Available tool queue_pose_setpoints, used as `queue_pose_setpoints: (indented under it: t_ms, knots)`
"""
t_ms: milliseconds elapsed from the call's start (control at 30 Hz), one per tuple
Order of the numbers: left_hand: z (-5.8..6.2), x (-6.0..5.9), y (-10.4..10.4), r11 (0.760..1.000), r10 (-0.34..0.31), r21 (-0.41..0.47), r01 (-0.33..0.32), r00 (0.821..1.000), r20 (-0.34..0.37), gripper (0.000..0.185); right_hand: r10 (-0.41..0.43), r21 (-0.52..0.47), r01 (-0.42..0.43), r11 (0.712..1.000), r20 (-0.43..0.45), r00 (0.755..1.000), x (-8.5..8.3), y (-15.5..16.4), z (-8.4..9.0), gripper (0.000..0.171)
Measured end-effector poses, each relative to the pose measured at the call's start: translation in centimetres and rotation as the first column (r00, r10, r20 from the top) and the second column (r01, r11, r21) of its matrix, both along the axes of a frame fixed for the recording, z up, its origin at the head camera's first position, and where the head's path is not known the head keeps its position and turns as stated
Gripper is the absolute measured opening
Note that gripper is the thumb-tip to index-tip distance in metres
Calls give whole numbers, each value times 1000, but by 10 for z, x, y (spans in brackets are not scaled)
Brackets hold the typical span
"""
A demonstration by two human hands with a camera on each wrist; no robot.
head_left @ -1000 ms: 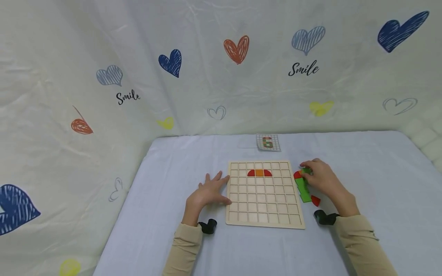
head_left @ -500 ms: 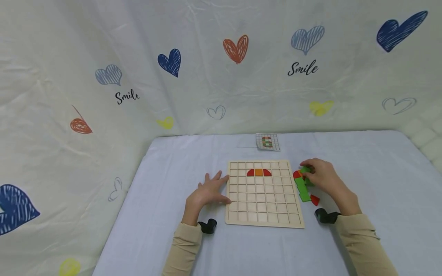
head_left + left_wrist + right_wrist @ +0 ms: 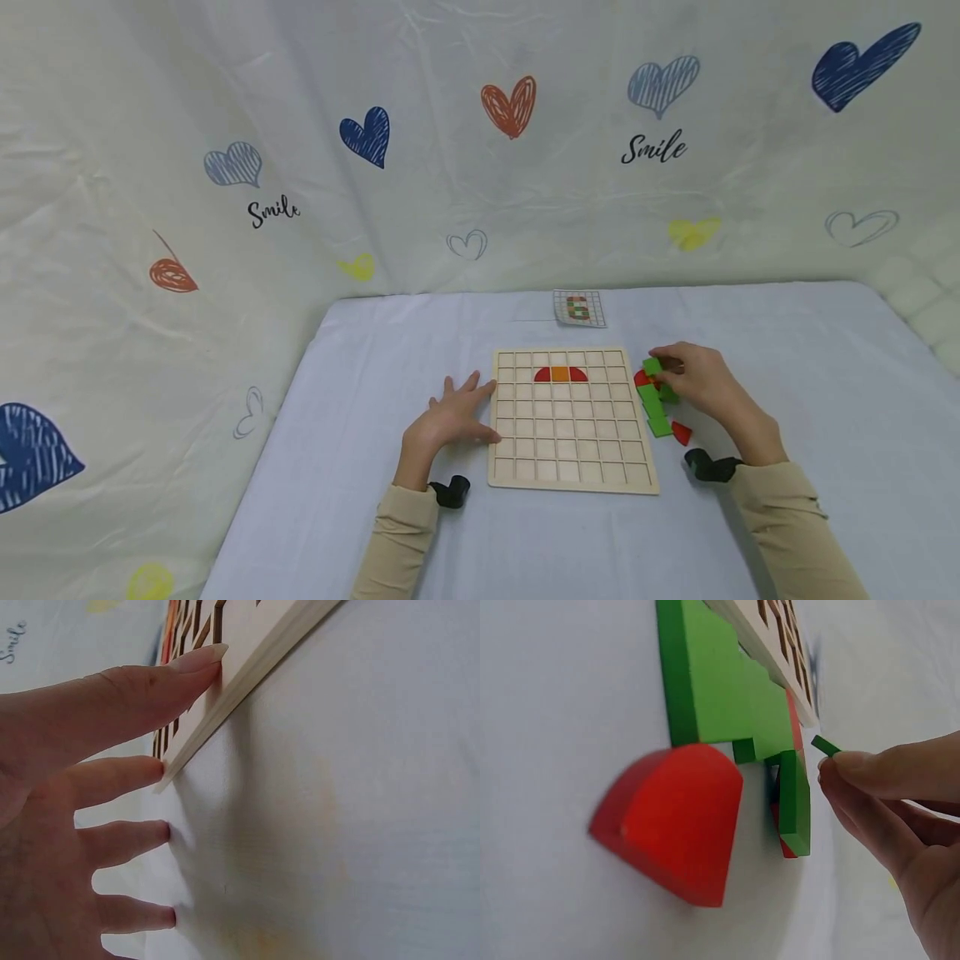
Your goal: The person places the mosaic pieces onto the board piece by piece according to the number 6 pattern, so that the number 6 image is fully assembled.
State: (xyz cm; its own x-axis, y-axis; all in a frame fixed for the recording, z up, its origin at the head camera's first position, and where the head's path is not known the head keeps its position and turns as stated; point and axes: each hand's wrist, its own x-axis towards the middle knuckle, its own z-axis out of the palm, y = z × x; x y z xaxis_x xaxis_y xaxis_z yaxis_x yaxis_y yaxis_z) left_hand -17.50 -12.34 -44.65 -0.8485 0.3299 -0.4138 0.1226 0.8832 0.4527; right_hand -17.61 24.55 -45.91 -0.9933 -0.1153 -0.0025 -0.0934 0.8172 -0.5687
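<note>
A wooden grid board (image 3: 573,467) lies on the blue cloth, with two red quarter-rounds and an orange square (image 3: 561,374) set in its second row. My left hand (image 3: 468,400) lies flat, fingers spread, beside the board's left edge; the thumb (image 3: 150,690) touches the board's edge (image 3: 255,664). My right hand (image 3: 663,367) pinches a small green piece (image 3: 652,365) (image 3: 825,745) just right of the board, above a cluster of green pieces (image 3: 656,412) (image 3: 720,690). A red quarter-round (image 3: 681,432) (image 3: 675,825) lies beside them.
A small pattern card (image 3: 579,307) showing a coloured figure lies behind the board. Heart-printed fabric walls (image 3: 480,167) close in the back and left. Bare blue cloth (image 3: 825,375) spreads right of the pieces and in front of the board.
My right hand has shifted slightly left with the small green piece at its fingertips. My left hand and the board have stayed put.
</note>
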Motion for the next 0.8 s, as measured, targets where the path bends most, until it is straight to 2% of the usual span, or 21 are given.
queue_pose_setpoints:
  t_ms: [233,567,800]
  knots:
    - [0,0,-1,1000,-4,4,4,1000,-2,88,44,-21,-44,999,3,999,1,-4,2,38]
    - [1,0,0,999,-10,34,10,1000,0,87,109,-14,-110,994,-57,992,1,-19,4,35]
    - [1,0,-1,1000,-7,16,7,1000,-2,88,146,-23,-147,989,-37,989,-3,-32,7,33]
